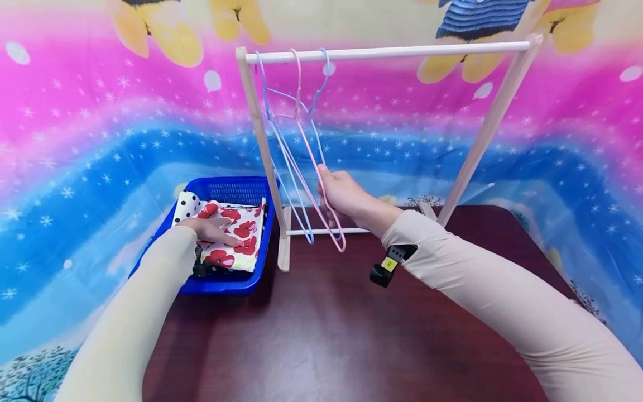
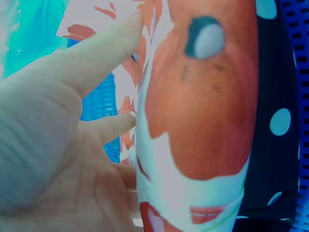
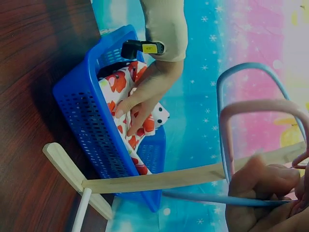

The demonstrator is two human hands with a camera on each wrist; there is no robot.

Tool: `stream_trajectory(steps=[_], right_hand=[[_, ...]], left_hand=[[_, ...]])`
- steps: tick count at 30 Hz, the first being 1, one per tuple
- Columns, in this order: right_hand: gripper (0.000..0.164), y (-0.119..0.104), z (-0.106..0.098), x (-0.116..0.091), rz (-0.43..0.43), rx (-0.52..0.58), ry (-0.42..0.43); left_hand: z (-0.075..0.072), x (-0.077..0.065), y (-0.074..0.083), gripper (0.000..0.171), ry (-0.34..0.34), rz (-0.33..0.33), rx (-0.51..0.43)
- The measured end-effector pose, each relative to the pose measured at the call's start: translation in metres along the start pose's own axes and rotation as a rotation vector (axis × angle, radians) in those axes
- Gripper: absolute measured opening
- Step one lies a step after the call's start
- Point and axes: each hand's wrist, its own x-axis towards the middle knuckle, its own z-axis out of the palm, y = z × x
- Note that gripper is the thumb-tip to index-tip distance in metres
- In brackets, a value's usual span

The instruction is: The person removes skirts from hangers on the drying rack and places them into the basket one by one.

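Observation:
Inside the blue basket, my left hand lies with fingers spread over a folded white cloth with red flowers. The left wrist view shows its thumb stretched along a raised fold of the cloth, while the other fingertips disappear behind that fold. At the rack, my right hand has its fingers curled round the side of a light blue hanger. A pink hanger crosses right at those fingers. In the right wrist view, the right hand is partly cut off by the frame edge.
A wooden rack stands on the dark red table, with another blue hanger at its left end. White cloth with black dots and black cloth with white dots lie in the basket. A patterned backdrop surrounds the table.

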Motion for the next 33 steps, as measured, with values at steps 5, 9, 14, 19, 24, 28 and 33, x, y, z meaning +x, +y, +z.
stream_trajectory(steps=[5,9,14,19,24,28,33], right_hand=[[0.050,0.001,0.000,-0.003,-0.010,-0.018,-0.004],[0.051,0.003,0.000,-0.006,-0.028,-0.020,-0.012],[0.055,0.002,0.000,-0.006,-0.057,-0.036,-0.048],[0.054,0.002,-0.002,-0.007,-0.069,-0.020,-0.080],[0.053,0.001,-0.003,-0.009,-0.047,-0.012,-0.103],[0.052,0.000,-0.004,-0.009,-0.027,-0.011,-0.107],[0.050,-0.001,-0.004,-0.009,-0.037,-0.009,-0.104]], left_hand=[[-0.002,-0.011,0.006,0.105,0.026,0.021,0.039],[-0.003,-0.014,0.006,0.098,0.041,0.029,0.048],[-0.004,-0.014,0.004,0.091,0.049,0.059,0.049],[-0.004,-0.014,0.006,0.085,0.070,0.066,0.033],[-0.001,-0.017,0.007,0.083,0.086,0.067,0.038],[0.000,-0.018,0.009,0.080,0.100,0.082,0.044],[0.002,-0.023,0.011,0.076,0.126,0.091,0.056]])
